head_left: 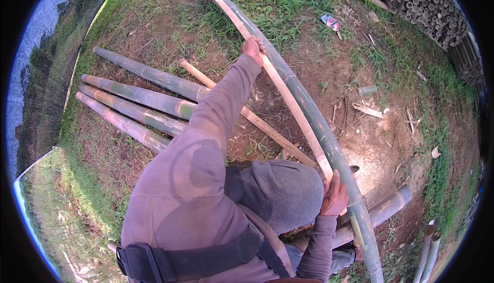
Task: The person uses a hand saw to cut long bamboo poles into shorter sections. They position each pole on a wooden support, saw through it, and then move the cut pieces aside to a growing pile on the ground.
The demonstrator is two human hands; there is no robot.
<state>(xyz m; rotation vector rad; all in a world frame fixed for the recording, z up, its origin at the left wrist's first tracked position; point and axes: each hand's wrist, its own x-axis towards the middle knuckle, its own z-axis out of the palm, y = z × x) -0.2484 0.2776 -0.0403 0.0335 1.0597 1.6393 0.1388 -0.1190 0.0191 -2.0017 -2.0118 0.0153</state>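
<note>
Left hand (pixel 253 50) curls far forward; right hand (pixel 335 198) sits nearer, fingers (pixel 336 179) extended.

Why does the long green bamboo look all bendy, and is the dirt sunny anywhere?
In the head view, the fisheye lens bends straight edges, so the long green bamboo may be straighter than it looks; also in the head view, the dirt just right of it looks pale and sunlit, and black surrounds the round picture.

Yeah, you can't really read any text, labels or numbers in your view. Closest thing you've got is that little red, white and blue wrapper (pixel 330 23) lying on the ground (pixel 381 139), and any print on it is too small for you to make out.
</note>
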